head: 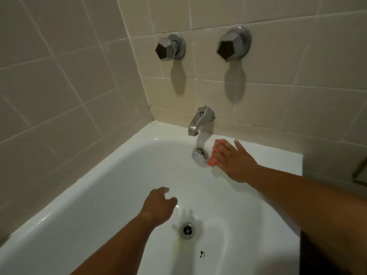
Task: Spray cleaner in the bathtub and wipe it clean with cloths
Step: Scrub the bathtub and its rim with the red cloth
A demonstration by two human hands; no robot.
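Because the tub wall under the metal spout (196, 122) needs a rub, the right hand (236, 161) lays flat, straight fingers on a soft pink cloth (213, 160). It pushes the cloth against the white bathtub (119, 185), just beside the round metal overflow plate (199, 156). The left hand (158, 203) hangs over the tub floor near the drain (187, 230), fingers loosely bent, holding nothing, likely for balance. The tub looks smooth and shiny. A small dark mark (202, 254) sits near the drain, not yet wiped.
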